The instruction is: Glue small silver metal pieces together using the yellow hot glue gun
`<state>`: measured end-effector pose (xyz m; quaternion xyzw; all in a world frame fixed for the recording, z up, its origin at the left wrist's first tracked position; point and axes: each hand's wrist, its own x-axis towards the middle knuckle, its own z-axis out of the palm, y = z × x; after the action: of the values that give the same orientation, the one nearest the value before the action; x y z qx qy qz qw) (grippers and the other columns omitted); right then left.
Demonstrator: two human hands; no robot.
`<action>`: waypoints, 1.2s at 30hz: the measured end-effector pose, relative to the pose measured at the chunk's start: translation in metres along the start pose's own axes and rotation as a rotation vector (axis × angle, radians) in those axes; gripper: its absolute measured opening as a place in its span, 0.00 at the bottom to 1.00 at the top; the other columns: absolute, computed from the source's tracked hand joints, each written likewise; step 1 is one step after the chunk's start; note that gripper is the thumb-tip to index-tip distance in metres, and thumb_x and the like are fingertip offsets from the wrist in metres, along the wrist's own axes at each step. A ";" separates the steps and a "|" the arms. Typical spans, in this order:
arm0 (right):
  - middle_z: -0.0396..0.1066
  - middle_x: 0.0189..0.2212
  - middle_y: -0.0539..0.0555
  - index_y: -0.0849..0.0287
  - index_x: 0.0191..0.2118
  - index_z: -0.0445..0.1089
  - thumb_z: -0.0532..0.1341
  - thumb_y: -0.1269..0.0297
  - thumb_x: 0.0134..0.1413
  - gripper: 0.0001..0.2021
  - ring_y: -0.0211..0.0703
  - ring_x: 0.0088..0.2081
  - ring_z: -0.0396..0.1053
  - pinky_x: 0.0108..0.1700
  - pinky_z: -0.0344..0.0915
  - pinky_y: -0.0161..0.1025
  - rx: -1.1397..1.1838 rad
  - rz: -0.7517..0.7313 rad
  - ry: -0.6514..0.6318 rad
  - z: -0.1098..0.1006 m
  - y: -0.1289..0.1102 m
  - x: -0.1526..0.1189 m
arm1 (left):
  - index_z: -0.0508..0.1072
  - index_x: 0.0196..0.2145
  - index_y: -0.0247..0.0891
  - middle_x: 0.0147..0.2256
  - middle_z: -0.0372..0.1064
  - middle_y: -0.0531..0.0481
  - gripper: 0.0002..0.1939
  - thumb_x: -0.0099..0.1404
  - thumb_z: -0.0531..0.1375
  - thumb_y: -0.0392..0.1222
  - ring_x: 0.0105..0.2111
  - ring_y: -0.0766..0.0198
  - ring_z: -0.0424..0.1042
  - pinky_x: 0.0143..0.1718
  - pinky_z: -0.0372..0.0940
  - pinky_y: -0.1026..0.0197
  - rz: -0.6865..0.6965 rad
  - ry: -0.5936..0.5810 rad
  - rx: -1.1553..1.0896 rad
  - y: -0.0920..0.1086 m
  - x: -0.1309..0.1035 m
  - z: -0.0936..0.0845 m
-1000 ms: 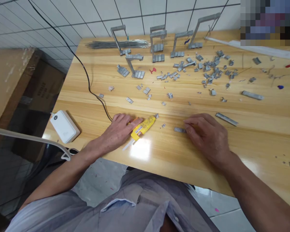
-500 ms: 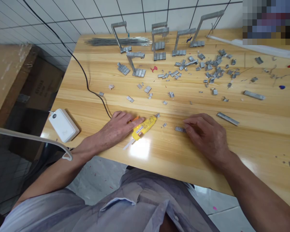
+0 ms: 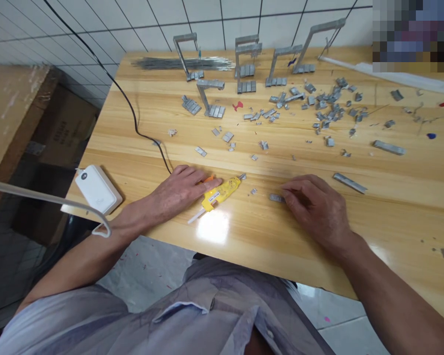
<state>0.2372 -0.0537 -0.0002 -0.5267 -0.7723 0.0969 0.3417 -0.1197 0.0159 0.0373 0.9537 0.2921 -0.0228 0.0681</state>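
Observation:
A yellow glue gun (image 3: pixel 222 194) lies on its side on the wooden table, a white glue stick (image 3: pixel 196 216) poking from its back end. My left hand (image 3: pixel 183 190) is closed around its handle and orange trigger. The nozzle touches or nearly touches a small grey piece (image 3: pixel 243 176). Another small grey bit (image 3: pixel 253 191) lies just right of the gun. My right hand (image 3: pixel 316 209) rests on the table with thumb and fingertips pinched at the end of a short grey strip (image 3: pixel 276 197); the strip's right end is hidden by the fingers.
Several grey bent-arm stands (image 3: pixel 210 98) stand along the back, near a bundle of thin rods (image 3: pixel 155 63). Loose grey pieces (image 3: pixel 329 111) are scattered at back right. Two longer grey strips lie right, one near my hand (image 3: pixel 350 183). A white power bank (image 3: pixel 99 189) and black cable (image 3: pixel 135 116) are left.
The view has shifted slightly. Both hands keep their places, the left on the glue gun and the right at the grey strip; the gun's rear has tipped up a little.

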 end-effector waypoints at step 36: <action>0.81 0.36 0.53 0.53 0.43 0.77 0.64 0.70 0.68 0.05 0.46 0.38 0.79 0.38 0.72 0.41 0.012 -0.062 0.012 0.000 0.001 0.001 | 0.65 0.70 0.36 0.45 0.78 0.42 0.22 0.82 0.49 0.38 0.47 0.56 0.72 0.50 0.62 0.56 0.088 -0.033 0.077 -0.009 0.000 -0.004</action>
<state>0.2377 -0.0519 -0.0007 -0.5011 -0.7855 0.0879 0.3524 -0.1248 0.0239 0.0399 0.9670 0.2476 -0.0469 0.0373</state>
